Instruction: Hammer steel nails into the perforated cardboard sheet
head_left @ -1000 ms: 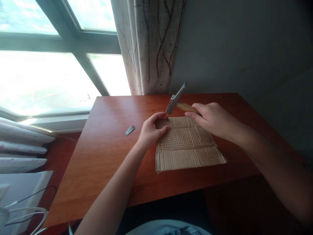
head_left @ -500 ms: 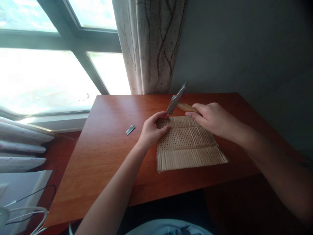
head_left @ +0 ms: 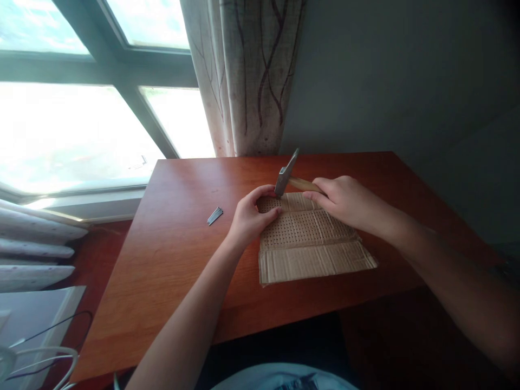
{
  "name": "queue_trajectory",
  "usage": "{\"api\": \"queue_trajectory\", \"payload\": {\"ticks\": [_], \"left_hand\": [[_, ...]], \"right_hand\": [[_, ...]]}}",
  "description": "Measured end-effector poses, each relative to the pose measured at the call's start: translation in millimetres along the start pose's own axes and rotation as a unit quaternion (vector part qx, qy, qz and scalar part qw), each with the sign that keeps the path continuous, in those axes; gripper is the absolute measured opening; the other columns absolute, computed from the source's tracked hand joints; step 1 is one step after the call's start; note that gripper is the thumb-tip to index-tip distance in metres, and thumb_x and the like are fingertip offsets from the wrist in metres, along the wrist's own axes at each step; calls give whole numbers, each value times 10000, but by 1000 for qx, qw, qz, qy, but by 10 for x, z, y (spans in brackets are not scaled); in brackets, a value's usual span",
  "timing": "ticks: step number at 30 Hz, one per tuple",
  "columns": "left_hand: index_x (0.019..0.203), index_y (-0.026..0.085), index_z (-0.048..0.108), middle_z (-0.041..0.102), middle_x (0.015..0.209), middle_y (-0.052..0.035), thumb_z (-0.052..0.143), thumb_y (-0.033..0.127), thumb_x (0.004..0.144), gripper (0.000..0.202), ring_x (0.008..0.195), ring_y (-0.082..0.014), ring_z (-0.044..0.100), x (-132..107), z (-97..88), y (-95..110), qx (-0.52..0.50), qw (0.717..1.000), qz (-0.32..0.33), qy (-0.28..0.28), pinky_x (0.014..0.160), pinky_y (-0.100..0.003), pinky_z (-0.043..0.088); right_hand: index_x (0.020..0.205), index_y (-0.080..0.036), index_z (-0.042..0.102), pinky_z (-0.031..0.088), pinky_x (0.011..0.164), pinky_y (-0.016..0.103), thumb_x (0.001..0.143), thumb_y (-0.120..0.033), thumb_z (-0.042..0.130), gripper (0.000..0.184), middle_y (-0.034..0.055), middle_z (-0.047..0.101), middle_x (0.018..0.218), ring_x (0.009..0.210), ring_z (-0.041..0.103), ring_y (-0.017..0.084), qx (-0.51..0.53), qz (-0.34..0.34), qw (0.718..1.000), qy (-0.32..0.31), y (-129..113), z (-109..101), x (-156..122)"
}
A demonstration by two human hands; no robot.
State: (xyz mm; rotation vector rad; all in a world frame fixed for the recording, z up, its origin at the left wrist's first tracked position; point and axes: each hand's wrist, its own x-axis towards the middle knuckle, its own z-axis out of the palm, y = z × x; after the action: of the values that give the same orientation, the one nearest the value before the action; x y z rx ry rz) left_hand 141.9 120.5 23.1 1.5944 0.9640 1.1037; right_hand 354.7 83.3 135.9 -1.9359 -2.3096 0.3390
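A sheet of brown corrugated cardboard (head_left: 317, 260), punched with rows of small holes, lies on the wooden table. My left hand (head_left: 252, 214) rests at its far left corner, thumb and forefinger spread apart on the sheet. Between their tips, the face of a hammer (head_left: 283, 179) is down at the cardboard; whatever is directly beneath it is too small to make out. My right hand (head_left: 341, 197) is wrapped round the hammer's wooden handle, above the sheet's far right part. To the left of my left hand lies a small bunch of nails (head_left: 215, 216).
The reddish wooden table (head_left: 174, 260) stands against a wall (head_left: 385, 76) and a patterned curtain (head_left: 260, 70). A window (head_left: 60, 130) is at the left. White cables (head_left: 49, 352) hang beside the table's near left corner.
The hammer head has come down onto the cardboard beside my left fingertips, my right hand lowering with it. My left hand stays in place on the sheet. The view has shifted slightly.
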Motion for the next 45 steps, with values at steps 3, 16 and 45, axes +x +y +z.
{"api": "queue_trajectory", "payload": {"ticks": [3, 16, 45], "left_hand": [[1155, 184, 683, 744, 1105, -60, 772, 146, 737, 429, 1066, -217, 682, 2, -5, 2, 3, 1000, -2, 1, 1007, -389, 511], [1145, 187, 686, 744, 1109, -65, 769, 160, 742, 412, 1076, -225, 680, -7, -2, 15, 7, 1000, -5, 2, 1025, -412, 506], [1354, 206, 550, 736, 1120, -65, 792, 177, 724, 676, 1086, -225, 682, 4, -1, -25, -8, 1000, -19, 4, 999, -383, 498]], "right_hand": [[780, -212, 537, 284, 594, 313, 1000, -467, 474, 343, 17, 578, 657, 595, 520, 156, 4, 4, 1000, 1, 2, 7, 11], [755, -212, 525, 273, 577, 310, 1006, -454, 461, 355, 11, 557, 630, 561, 491, 149, 5, 3, 1000, 14, -12, -5, 46], [795, -223, 527, 297, 588, 308, 1005, -465, 467, 326, 22, 597, 670, 604, 539, 170, 5, -14, 999, 40, 22, 118, -5]]}}
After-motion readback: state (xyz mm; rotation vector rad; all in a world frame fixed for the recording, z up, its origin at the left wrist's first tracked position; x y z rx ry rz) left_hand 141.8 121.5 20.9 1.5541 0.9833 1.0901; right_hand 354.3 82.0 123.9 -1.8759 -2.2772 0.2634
